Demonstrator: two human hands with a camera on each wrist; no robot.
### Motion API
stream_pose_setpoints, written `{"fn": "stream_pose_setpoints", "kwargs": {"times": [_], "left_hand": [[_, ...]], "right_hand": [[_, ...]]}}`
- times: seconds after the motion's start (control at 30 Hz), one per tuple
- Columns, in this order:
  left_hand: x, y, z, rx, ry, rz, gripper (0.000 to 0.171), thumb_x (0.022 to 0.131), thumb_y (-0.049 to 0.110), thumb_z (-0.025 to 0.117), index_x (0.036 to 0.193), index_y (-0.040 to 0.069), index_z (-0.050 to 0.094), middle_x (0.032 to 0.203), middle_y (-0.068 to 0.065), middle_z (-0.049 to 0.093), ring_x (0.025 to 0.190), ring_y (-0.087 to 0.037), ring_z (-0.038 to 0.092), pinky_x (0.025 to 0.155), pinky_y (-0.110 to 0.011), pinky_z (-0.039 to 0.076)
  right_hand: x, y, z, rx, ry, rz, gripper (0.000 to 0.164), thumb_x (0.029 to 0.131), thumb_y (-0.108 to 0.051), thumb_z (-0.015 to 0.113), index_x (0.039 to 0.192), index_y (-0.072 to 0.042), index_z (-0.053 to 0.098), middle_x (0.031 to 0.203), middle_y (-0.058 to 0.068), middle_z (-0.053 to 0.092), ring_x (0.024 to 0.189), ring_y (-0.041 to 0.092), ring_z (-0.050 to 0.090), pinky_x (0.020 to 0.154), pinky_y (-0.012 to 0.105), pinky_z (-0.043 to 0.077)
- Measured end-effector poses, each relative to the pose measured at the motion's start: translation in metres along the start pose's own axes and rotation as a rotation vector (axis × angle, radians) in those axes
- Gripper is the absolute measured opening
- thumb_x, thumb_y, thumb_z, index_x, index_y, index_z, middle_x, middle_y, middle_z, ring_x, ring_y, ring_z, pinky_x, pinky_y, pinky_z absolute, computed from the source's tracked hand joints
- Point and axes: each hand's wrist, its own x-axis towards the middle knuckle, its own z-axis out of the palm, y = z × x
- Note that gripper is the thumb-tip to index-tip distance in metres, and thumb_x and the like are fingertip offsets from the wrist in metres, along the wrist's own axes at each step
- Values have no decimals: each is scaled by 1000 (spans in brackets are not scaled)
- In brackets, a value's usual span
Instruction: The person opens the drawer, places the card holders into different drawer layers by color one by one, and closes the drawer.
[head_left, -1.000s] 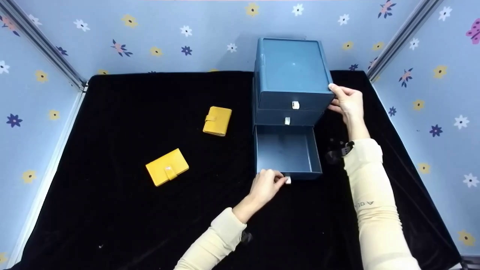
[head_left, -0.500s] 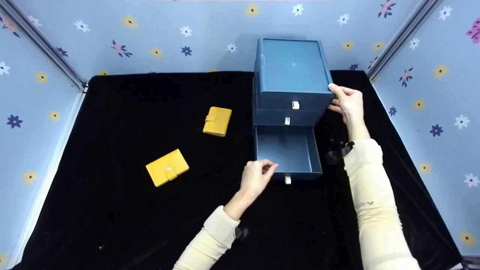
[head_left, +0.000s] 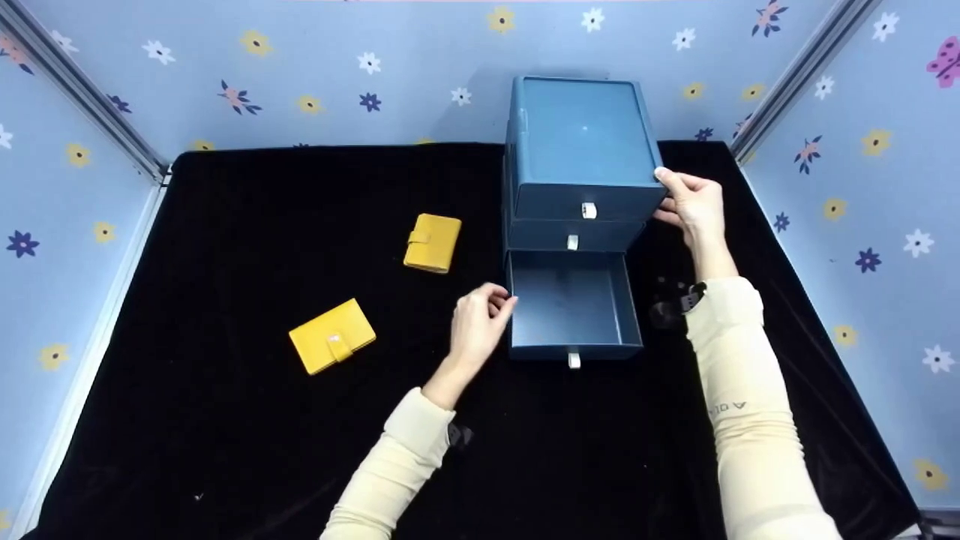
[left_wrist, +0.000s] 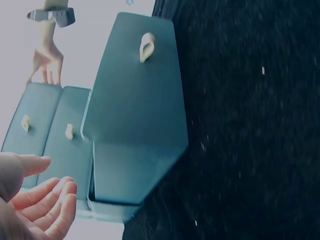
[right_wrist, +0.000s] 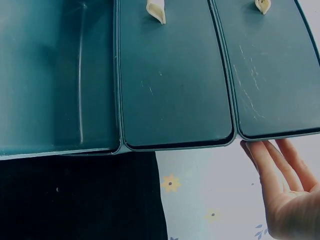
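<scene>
A blue three-drawer storage box (head_left: 585, 135) stands at the back right. Its bottom drawer (head_left: 574, 300) is pulled out and bare inside; the upper two are closed. My left hand (head_left: 480, 326) is beside the drawer's left wall, fingers loosely bent and holding nothing. In the left wrist view its thumb and fingers (left_wrist: 57, 202) are apart. My right hand (head_left: 697, 210) rests on the box's top right front corner, thumb at the top edge. Straight fingers (right_wrist: 285, 167) touch the side wall in the right wrist view.
Two yellow snap-strap wallets, a nearer wallet (head_left: 322, 341) and a farther wallet (head_left: 433, 244), lie left of the box on a black cloth (head_left: 225, 247). White pull tabs, such as the bottom pull tab (head_left: 574, 361), are on the drawer fronts. Flowered walls (head_left: 420, 45) enclose the table.
My left hand has let go of the bottom drawer's pull tab and moved left and back along the drawer. The drawer stays out; my right hand has not moved.
</scene>
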Motion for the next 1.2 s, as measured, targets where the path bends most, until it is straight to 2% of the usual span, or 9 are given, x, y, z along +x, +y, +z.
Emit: {"fn": "stream_pose_setpoints", "kwargs": {"times": [0.27,0.53,0.73,0.97,1.2], "left_hand": [[16,-20,-9,27,-3,-92,26,79,20,67,93,-1,62,85,-10,62,72,-23,60,63,-30,47],[37,-39,-18,69,-35,-213,40,78,23,67,107,-3,56,100,-15,57,88,-27,56,74,-35,45],[50,-50,-22,139,-69,-302,50,78,28,67,115,-2,52,111,-16,53,101,-29,51,83,-38,42],[64,-63,-24,223,-82,-377,58,77,33,68,120,0,48,115,-17,49,107,-31,47,85,-41,40],[79,-77,-25,286,-50,-425,65,74,33,70,124,0,42,118,-17,43,108,-31,41,83,-42,41]], "right_hand": [[0,0,0,14,-17,7,20,69,-20,76,80,-6,67,68,5,64,58,16,64,52,28,51],[1,-1,1,20,-13,15,19,70,-19,75,80,-6,67,68,5,64,58,16,64,52,28,51],[2,1,0,11,-8,2,21,70,-20,75,82,-6,66,69,5,64,58,16,64,52,28,51],[3,2,0,12,-5,-11,23,69,-21,76,83,-6,67,68,5,64,57,16,64,51,27,51],[1,1,0,12,-4,-4,22,69,-21,76,81,-6,66,67,5,64,57,16,63,51,27,51]]}}
